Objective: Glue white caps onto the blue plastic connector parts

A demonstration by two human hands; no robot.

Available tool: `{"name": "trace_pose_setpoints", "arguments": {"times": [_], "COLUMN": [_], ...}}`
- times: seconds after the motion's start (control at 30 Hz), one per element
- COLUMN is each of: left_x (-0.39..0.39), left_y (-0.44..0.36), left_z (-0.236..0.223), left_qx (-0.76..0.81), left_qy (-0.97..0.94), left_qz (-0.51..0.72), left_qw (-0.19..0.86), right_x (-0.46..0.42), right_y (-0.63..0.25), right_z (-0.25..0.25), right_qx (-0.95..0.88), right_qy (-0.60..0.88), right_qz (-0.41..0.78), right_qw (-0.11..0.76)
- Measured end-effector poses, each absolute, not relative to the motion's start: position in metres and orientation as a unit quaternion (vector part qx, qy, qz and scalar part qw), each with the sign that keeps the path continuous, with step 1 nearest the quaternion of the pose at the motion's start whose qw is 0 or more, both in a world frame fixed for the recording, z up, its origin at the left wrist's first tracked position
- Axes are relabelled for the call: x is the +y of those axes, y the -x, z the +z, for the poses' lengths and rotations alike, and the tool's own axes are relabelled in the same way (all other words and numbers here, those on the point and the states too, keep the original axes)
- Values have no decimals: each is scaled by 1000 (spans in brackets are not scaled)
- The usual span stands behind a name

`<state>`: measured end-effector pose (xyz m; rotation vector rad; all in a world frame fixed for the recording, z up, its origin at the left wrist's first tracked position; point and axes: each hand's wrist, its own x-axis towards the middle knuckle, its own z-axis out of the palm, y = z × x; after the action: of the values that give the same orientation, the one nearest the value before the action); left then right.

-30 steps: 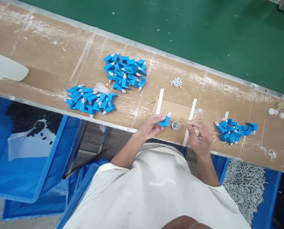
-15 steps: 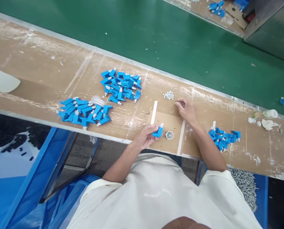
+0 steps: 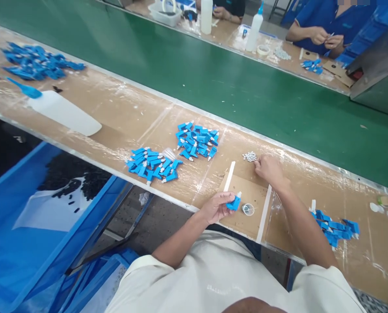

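My left hand [image 3: 216, 207] is closed around a blue plastic part [image 3: 234, 203] with a white tip pointing up. Just right of it, a small clear cup [image 3: 247, 209] stands on a cardboard sheet [image 3: 241, 219]. My right hand [image 3: 271, 170] reaches over the bench, its fingers curled together at the right edge of a little heap of small grey-white pieces [image 3: 249, 156]. Whatever its fingertips pinch is too small or hidden to make out.
Blue parts lie in piles at left [image 3: 153, 164], farther back [image 3: 197, 140] and right [image 3: 335, 227]. A white squeeze bottle [image 3: 65, 112] lies on the bench. Behind runs a green belt [image 3: 194, 78]; co-workers' hands [image 3: 327, 39] show beyond it. Blue bins [image 3: 24, 243] stand below left.
The view has swung up and left, bringing the far bench and co-workers into sight. My right hand has come down to the heap, fingers drawn together. My left hand still holds the blue part.
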<state>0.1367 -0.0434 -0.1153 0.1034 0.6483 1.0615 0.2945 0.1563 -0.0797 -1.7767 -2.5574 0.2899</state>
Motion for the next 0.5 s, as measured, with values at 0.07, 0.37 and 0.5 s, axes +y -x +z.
{"name": "trace_pose_setpoints", "arguments": {"times": [0.07, 0.37, 0.5], "left_x": [-43, -34, -34], "left_y": [-137, -126, -122], "left_z": [-115, -100, -86], "left_qx": [297, 299, 305], "left_qy": [-47, -17, -51], "left_qz": [502, 524, 526], "left_qw": [811, 797, 792], "right_x": [158, 105, 60], "right_y": [-295, -328, -333], "right_z": [-75, -34, -27], "right_qx": [-826, -650, -575], "right_qy": [554, 480, 467], "right_qz": [103, 573, 646], "right_qw": [-4, 138, 184]}}
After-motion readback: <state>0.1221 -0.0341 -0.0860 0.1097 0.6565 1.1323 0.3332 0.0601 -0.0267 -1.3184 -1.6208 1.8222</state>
